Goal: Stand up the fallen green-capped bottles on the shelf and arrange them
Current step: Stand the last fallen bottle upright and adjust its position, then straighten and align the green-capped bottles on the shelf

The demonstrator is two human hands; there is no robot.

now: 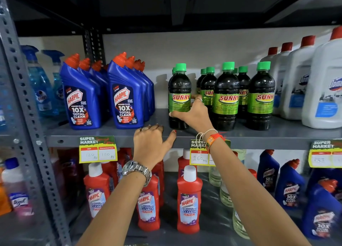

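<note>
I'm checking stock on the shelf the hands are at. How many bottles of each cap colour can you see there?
Green-capped bottles: 8, all upright, the leftmost held by the right hand
Orange-capped blue bottles: 7 at least, rear ones hidden
Red-capped white bottles: 5
Blue spray bottles: 2
Total: 22 visible

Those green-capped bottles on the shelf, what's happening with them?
A person is tidying a shop shelf. Their right hand grips the leftmost green-capped bottle, which stands upright near the shelf's front edge. The left hand rests empty on the shelf edge. Every other green-capped bottle in view, like the front middle bottle, is already upright, between blue Harpic bottles and white jugs.
</note>
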